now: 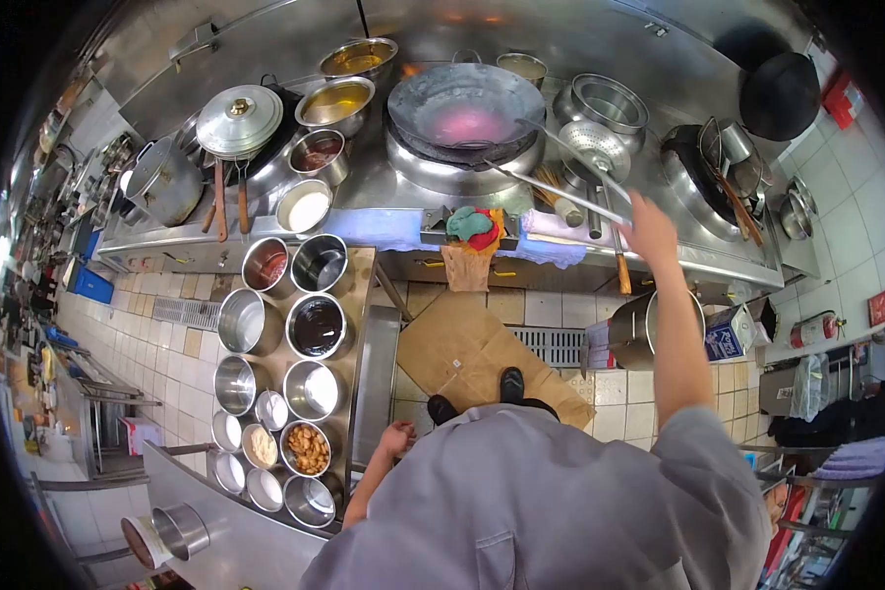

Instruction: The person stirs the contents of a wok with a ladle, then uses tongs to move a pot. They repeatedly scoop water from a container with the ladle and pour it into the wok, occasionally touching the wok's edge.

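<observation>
My right hand (649, 231) is stretched forward and closed around a long metal handle (560, 187) that slants toward the wok (442, 108). A second thin metal bar runs up from the same hand to the wok's right rim; I cannot make out the tool's head. The wok sits on a round burner ring (442, 179), with a pinkish glow inside it. Beside the steel pot cart (364, 295), my left hand (396, 440) hangs low, its fingers loosely curled, with nothing visible in them.
A perforated skimmer (597, 146) lies right of the wok. Bowls of yellow liquid (336, 101) and a lidded pot (239, 123) stand left. Several steel pots fill the cart, including dark liquid (317, 326) and brown chunks (307, 449). Flattened cardboard (462, 344) covers the floor.
</observation>
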Demonstrator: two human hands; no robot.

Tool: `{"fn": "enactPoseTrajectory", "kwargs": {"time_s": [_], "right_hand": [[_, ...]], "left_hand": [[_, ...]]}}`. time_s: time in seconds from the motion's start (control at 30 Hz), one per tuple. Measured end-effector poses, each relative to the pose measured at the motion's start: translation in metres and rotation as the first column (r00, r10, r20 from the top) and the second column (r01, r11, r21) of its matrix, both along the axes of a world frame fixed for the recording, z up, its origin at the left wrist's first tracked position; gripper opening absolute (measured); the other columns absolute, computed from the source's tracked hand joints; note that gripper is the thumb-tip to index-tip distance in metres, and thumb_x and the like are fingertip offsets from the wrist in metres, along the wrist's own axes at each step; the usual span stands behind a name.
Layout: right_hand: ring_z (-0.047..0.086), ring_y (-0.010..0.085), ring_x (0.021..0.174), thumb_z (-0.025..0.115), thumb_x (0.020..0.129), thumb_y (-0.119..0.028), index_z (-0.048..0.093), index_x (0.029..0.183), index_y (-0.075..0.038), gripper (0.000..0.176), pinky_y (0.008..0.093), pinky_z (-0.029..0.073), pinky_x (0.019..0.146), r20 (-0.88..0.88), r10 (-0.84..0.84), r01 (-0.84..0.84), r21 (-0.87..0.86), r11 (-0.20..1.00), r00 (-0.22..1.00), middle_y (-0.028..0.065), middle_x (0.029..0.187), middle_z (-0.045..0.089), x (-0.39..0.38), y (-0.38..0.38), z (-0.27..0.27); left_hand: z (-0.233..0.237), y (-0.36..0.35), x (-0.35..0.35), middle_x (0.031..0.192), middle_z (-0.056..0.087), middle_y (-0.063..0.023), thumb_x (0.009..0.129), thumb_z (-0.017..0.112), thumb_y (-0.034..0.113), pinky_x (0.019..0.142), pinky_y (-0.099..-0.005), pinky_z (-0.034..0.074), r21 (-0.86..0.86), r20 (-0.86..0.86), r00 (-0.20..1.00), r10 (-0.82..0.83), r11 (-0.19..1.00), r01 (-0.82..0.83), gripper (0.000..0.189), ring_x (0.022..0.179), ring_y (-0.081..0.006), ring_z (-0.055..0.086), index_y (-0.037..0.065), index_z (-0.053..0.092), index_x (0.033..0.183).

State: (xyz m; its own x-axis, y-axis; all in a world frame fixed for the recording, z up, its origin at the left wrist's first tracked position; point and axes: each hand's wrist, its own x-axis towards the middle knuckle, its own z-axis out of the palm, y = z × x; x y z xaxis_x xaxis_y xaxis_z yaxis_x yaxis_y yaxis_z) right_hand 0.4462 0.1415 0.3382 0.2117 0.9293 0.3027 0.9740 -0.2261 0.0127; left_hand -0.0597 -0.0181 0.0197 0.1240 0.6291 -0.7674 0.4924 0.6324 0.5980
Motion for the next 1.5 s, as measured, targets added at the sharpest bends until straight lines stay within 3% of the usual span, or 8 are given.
{"fn": "enactPoseTrajectory", "kwargs": {"time_s": [0.33, 0.4, 0.5, 0.63, 0.7, 1.03, 1.13, 1.5], "right_hand": [[0.054, 0.0300, 0.063, 0.046, 0.082, -0.032, 0.053, 0.088, 0.003, 0.036, 0.0373, 0.041, 0.058, -0.726, -0.176, -0.102, -0.322, 0.941, 0.665, 0.0177, 0.068, 0.055, -0.121, -0.241, -0.231], [0.054, 0.0294, 0.062, 0.047, 0.082, -0.035, 0.054, 0.086, 0.004, 0.039, 0.0373, 0.041, 0.057, -0.734, -0.228, -0.081, -0.359, 0.930, 0.639, 0.0182, 0.068, 0.055, -0.140, -0.261, -0.244], [0.056, 0.0288, 0.064, 0.050, 0.081, -0.040, 0.054, 0.087, 0.003, 0.044, 0.0375, 0.042, 0.057, -0.736, -0.331, -0.031, -0.431, 0.902, 0.591, 0.0198, 0.069, 0.056, -0.143, -0.266, -0.274], [0.060, 0.0290, 0.073, 0.050, 0.079, -0.039, 0.057, 0.084, 0.003, 0.043, 0.0364, 0.046, 0.063, -0.770, -0.396, 0.052, -0.430, 0.901, 0.501, 0.0197, 0.074, 0.059, -0.122, -0.248, -0.299], [0.060, 0.0261, 0.075, 0.051, 0.077, -0.042, 0.060, 0.082, 0.000, 0.043, 0.0355, 0.046, 0.066, -0.318, -0.735, 0.021, -0.911, 0.411, 0.598, 0.0178, 0.077, 0.060, -0.108, -0.225, -0.261], [0.059, 0.0315, 0.071, 0.032, 0.082, -0.055, 0.060, 0.078, 0.003, 0.064, 0.0399, 0.045, 0.066, -0.460, -0.574, -0.062, -0.814, 0.578, 0.678, 0.0183, 0.070, 0.060, -0.101, -0.221, -0.272], [0.058, 0.0338, 0.078, 0.024, 0.085, -0.051, 0.059, 0.079, 0.005, 0.066, 0.0418, 0.043, 0.073, -0.517, -0.514, -0.069, -0.748, 0.660, 0.685, 0.0214, 0.072, 0.059, -0.078, -0.241, -0.348], [0.055, 0.0251, 0.048, 0.027, 0.088, -0.041, 0.057, 0.077, 0.000, 0.053, 0.0381, 0.043, 0.044, -0.501, -0.770, -0.057, -0.850, 0.523, 0.395, 0.0153, 0.053, 0.052, 0.043, -0.310, -0.344]], "left_hand": [[-0.116, -0.010, -0.065, 0.076, 0.061, -0.0097, 0.079, 0.051, 0.025, 0.060, -0.0286, 0.047, -0.059, -0.030, 0.893, -0.450, 0.892, 0.448, 0.035, 0.066, -0.0190, 0.059, 0.004, 0.053, 0.107], [-0.162, 0.000, -0.084, 0.075, 0.063, -0.0117, 0.079, 0.048, 0.030, 0.066, -0.0334, 0.048, 0.654, -0.399, 0.351, -0.847, 0.005, 0.756, 0.034, 0.070, -0.0243, 0.061, 0.006, 0.057, 0.100], [-0.051, 0.026, -0.029, 0.083, 0.062, -0.0143, 0.080, 0.044, 0.032, 0.072, -0.0355, 0.047, 0.042, -0.296, 0.661, -0.690, 0.682, 0.730, 0.037, 0.078, -0.0282, 0.060, 0.006, 0.053, 0.105], [-0.033, 0.064, 0.002, 0.087, 0.061, -0.0130, 0.081, 0.045, 0.028, 0.069, -0.0349, 0.049, -0.032, -0.136, 0.759, -0.637, 0.768, 0.639, 0.034, 0.079, -0.0255, 0.060, 0.007, 0.051, 0.107], [-0.042, 0.076, 0.011, 0.089, 0.059, -0.0119, 0.081, 0.047, 0.024, 0.063, -0.0335, 0.050, -0.026, 0.060, 0.924, -0.377, 0.925, 0.379, 0.030, 0.077, -0.0222, 0.059, 0.007, 0.050, 0.106], [-0.043, 0.067, -0.006, 0.086, 0.059, -0.0132, 0.080, 0.047, 0.024, 0.065, -0.0358, 0.049, 0.032, -0.030, 0.956, -0.291, 0.956, 0.291, 0.029, 0.071, -0.0237, 0.058, 0.005, 0.053, 0.101], [-0.084, 0.026, -0.032, 0.094, 0.058, -0.0156, 0.078, 0.046, 0.028, 0.071, -0.0380, 0.047, 0.139, -0.528, 0.348, -0.775, 0.325, 0.935, 0.032, 0.080, -0.0325, 0.057, 0.002, 0.057, 0.093], [-0.011, -0.021, 0.085, 0.078, 0.059, -0.0096, 0.079, 0.051, 0.016, 0.057, -0.0285, 0.048, -0.033, 0.034, 0.999, -0.002, 0.999, 0.003, 0.023, 0.066, -0.0160, 0.058, 0.002, 0.055, 0.097]]}}
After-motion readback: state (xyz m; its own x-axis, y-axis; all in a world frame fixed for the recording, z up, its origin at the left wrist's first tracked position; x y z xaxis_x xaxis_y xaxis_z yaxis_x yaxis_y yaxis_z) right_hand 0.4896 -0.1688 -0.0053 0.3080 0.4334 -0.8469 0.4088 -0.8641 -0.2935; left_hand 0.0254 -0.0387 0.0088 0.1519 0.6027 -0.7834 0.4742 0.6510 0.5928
